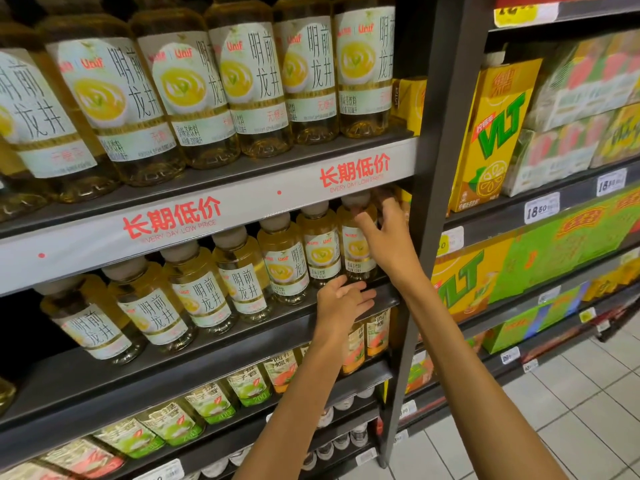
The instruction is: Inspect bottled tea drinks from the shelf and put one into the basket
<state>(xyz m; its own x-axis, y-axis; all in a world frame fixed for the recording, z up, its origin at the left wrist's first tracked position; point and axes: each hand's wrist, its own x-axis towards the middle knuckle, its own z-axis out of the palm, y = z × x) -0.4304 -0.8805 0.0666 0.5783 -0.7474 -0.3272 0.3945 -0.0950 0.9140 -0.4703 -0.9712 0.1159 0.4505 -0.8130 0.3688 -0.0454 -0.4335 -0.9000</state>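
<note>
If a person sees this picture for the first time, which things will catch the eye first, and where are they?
First come the rows of clear plastic bottles of pale yellow tea with white labels, filling the upper and middle shelves on the left. Next is the white shelf strip with red characters between those rows. Near the centre, the right hand reaches the rightmost middle-shelf bottle, the left hand just below; tall yellow VLT cartons stand right.

Two bare forearms; hands (346, 299) ungloved; no sleeves.
</note>
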